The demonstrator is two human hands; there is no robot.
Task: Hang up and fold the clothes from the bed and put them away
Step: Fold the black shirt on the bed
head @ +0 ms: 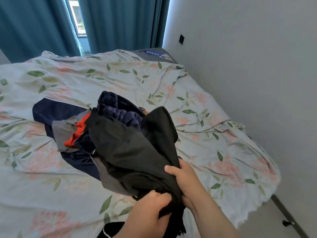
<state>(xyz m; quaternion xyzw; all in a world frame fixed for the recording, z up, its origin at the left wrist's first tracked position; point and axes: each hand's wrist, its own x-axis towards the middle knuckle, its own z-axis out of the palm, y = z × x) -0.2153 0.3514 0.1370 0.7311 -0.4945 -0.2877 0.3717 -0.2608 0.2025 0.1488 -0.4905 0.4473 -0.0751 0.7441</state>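
A heap of clothes lies in the middle of the bed (214, 152), which has a floral sheet. On top is a black garment (130, 148), lifted toward me. My left hand (151, 213) grips its near end from below, fingers curled into the cloth. My right hand (185, 181) grips the same end from the right, thumb on top. Under the black garment lie a dark navy velvet piece (120, 114), an orange-red piece (80, 133), a grey piece (63, 129) and a navy jacket (56, 110) with a white stripe.
Teal curtains (120, 23) hang behind the bed with a window gap between them. A pale wall (248, 66) with a black socket runs along the bed's right side. A dark rail (288, 217) lies on the floor by the wall. Another black cloth (109, 229) sits at the bottom edge.
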